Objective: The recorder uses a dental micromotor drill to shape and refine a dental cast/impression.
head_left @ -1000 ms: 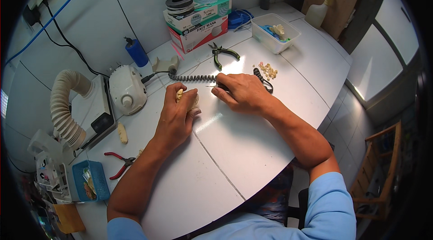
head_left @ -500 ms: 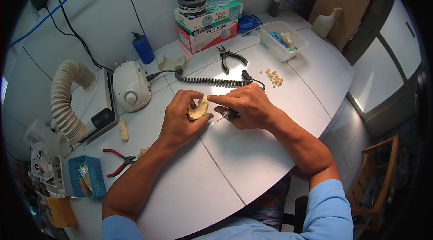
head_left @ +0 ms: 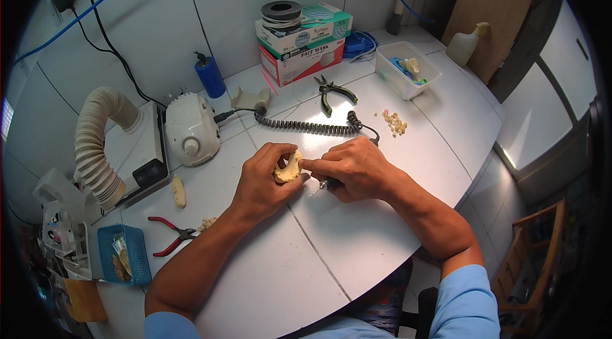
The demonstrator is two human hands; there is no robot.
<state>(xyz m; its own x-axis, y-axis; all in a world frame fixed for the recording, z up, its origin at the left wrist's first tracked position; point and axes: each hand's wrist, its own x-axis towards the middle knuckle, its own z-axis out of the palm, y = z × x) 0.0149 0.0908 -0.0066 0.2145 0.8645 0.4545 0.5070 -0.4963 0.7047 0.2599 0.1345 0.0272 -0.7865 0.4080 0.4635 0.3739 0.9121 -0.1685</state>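
Note:
A pale yellow, horseshoe-shaped dental plaster model (head_left: 289, 172) is gripped by my left hand (head_left: 257, 180), its fingers along the far side and the thumb on the near side. My right hand (head_left: 358, 170) is closed around a dark rotary handpiece (head_left: 329, 183), whose thin bit points down and left, apart from the model. The right index finger stretches out and its tip meets the model's right edge. A coiled black cord (head_left: 306, 126) runs from near my right hand to a white control unit (head_left: 192, 129) at the left.
Beyond my hands lie green-handled pliers (head_left: 335, 93), small tooth-like pieces (head_left: 395, 124) and a clear plastic tub (head_left: 408, 87). Stacked boxes (head_left: 299, 62) stand at the wall. At left are a hose unit (head_left: 95, 129), red-handled pliers (head_left: 169, 235) and a blue basket (head_left: 143, 256).
The whole view has shifted slightly, so things sit lower and farther right. The model is tilted differently in my left hand, and my right index fingertip has come against its edge.

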